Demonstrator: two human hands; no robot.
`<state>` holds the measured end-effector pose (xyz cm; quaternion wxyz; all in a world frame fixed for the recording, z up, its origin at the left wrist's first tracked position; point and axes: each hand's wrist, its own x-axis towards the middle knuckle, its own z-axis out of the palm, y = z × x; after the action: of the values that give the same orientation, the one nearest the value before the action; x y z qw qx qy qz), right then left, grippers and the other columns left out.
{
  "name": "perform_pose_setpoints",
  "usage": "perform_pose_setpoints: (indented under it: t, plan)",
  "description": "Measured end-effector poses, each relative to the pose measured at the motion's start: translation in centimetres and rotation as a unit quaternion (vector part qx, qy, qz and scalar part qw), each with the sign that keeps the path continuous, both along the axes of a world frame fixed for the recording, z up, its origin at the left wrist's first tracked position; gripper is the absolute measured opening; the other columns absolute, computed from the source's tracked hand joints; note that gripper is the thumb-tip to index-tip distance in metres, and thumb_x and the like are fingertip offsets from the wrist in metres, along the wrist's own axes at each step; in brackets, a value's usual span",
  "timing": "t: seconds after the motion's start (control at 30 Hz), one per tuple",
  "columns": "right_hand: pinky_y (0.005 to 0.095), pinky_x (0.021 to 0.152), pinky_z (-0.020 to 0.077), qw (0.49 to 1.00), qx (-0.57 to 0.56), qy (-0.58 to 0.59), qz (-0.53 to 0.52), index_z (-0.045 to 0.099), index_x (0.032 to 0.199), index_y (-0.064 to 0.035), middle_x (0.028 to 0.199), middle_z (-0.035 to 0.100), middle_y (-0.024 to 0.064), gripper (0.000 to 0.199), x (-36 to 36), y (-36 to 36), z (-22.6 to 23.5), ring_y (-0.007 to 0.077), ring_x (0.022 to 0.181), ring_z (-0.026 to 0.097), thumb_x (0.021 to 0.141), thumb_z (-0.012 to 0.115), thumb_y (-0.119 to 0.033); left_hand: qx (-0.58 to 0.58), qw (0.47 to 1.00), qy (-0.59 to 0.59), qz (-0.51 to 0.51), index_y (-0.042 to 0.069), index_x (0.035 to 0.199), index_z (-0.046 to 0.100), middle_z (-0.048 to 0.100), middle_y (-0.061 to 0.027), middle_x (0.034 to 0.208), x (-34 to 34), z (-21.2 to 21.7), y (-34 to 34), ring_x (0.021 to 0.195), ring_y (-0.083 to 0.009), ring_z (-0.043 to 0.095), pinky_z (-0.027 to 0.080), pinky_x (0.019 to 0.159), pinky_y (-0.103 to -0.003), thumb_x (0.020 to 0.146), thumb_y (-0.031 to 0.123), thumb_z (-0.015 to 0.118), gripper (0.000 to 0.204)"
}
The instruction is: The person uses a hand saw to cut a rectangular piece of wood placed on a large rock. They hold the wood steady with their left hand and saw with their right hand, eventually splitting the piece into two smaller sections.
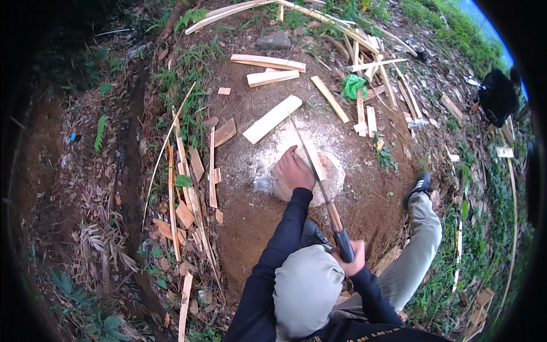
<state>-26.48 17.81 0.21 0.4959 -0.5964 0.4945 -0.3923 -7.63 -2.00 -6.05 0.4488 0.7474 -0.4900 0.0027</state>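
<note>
My right hand (352,259) is closed around the black grip of a long, thin-bladed tool (334,218), which looks like a machete. Its narrow blade points away from me over a round chopping block (337,191) dusted with pale wood powder. Along the blade's right side lies a small pale strip of wood (314,159); whether they touch I cannot tell. Left of the blade, my left hand (294,170) rests low on the block with its fingers extended, and I see nothing in it. Beyond the block is a wider pale board (272,119) on the dusty soil.
Several split wood pieces (276,78) lie on the far ground, and a loose pile (370,54) is at far right near a green plastic bag (354,85). More strips (172,199) line the left side. My bent knee (307,285) is close below my hands. A dark bag (497,97) sits far right.
</note>
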Motion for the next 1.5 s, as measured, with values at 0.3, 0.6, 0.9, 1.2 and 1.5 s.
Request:
perform_pose_setpoints:
  t: [0.3,0.6,0.9,1.2,1.5]
  plan:
    - [0.0340,0.046,0.0426,1.000,-0.012,-0.018,0.005,0.054,0.059,-0.0034,0.050,0.052,0.0093,0.022,-1.8,-0.3,0.2,0.0190,0.042,0.053,0.072,0.072,-0.010,-0.053,0.997,0.001,0.047,0.008,0.116,0.059,0.061,-0.0137,0.108,-0.4,-0.5,-0.2,0.110,-0.0334,0.051,0.034,0.100,-0.045,0.092,0.006,0.045,0.028]
    - [0.0321,0.046,0.0421,1.000,0.005,0.010,0.020,0.055,0.059,-0.0029,0.049,0.051,0.0097,0.019,-1.1,-1.9,-0.3,0.0129,0.042,0.049,0.070,0.070,-0.008,-0.035,0.999,-0.007,0.039,0.008,0.117,0.060,0.061,-0.0119,0.109,0.0,-0.7,0.1,0.109,-0.0306,0.052,0.032,0.101,-0.044,0.092,0.007,0.044,0.029]
    - [0.0359,0.048,0.0433,0.999,-0.016,0.031,-0.010,0.054,0.062,-0.0009,0.051,0.052,0.0131,0.024,2.1,-5.9,2.3,0.0218,0.043,0.052,0.071,0.072,-0.013,0.012,1.000,-0.010,0.012,0.006,0.113,0.057,0.060,-0.0144,0.108,0.1,-0.5,-0.3,0.108,-0.0331,0.052,0.034,0.098,-0.048,0.091,0.007,0.045,0.025]
    - [0.0305,0.046,0.0413,1.000,-0.014,0.014,-0.019,0.057,0.061,-0.0030,0.050,0.049,0.0089,0.019,0.5,-3.7,0.5,0.0119,0.043,0.051,0.070,0.071,-0.011,0.010,1.000,0.005,0.000,0.005,0.111,0.057,0.058,-0.0163,0.109,-0.5,0.2,-0.7,0.112,-0.0338,0.050,0.032,0.099,-0.047,0.088,0.008,0.044,0.026]
    - [0.0307,0.047,0.0440,1.000,0.022,0.004,-0.009,0.059,0.062,-0.0032,0.049,0.052,0.0077,0.014,0.3,0.0,1.1,0.0186,0.041,0.054,0.068,0.070,-0.009,-0.011,1.000,-0.005,0.002,0.006,0.113,0.059,0.060,-0.0153,0.111,0.7,0.1,0.1,0.112,-0.0329,0.049,0.032,0.100,-0.047,0.089,0.011,0.044,0.028]
